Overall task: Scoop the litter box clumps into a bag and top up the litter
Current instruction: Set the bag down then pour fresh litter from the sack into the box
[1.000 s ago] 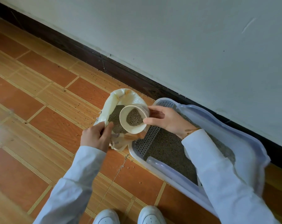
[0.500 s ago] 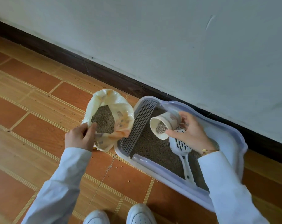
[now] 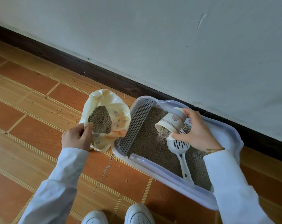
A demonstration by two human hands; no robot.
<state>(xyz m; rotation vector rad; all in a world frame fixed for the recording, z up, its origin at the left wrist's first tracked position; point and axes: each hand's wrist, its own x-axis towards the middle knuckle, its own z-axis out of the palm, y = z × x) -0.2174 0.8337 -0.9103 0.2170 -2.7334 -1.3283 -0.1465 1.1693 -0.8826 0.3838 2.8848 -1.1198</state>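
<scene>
Right hand [image 3: 196,132] wrapped around a pale paper cup [image 3: 171,121], thumb under the lower rim and fingers over the base, cup tipped mouth-down to the left with grey-brown litter granules [image 3: 162,135] spilling from it. Cup printed with a dark band near the rim and a small reddish emblem on its side; lettering too small to read. Directly below, a white-and-lilac litter box [image 3: 230,135] lying on the floor against the dark baseboard [image 3: 59,55], filled with the same granules, a grey perforated grate [image 3: 135,125] along its left end. White slotted scoop [image 3: 179,147] lying in the litter, head just under the cup and right hand, handle running toward the near rim. Left hand [image 3: 76,137] pinching the near edge of an open cream litter bag [image 3: 119,109], thumb and fingers curled over the folded rim; bag standing on the floor just left of the box, touching its corner, litter visible inside. Orange printed pictures on the bag's inner wall, no legible words or brand. Both arms in white sleeves [image 3: 59,183], a thin gold bracelet [image 3: 215,149] at the right wrist. Stray granules scattered across the orange-brown tiled floor [image 3: 32,110]. Toes of two white shoes [image 3: 137,214] at the bottom edge.
</scene>
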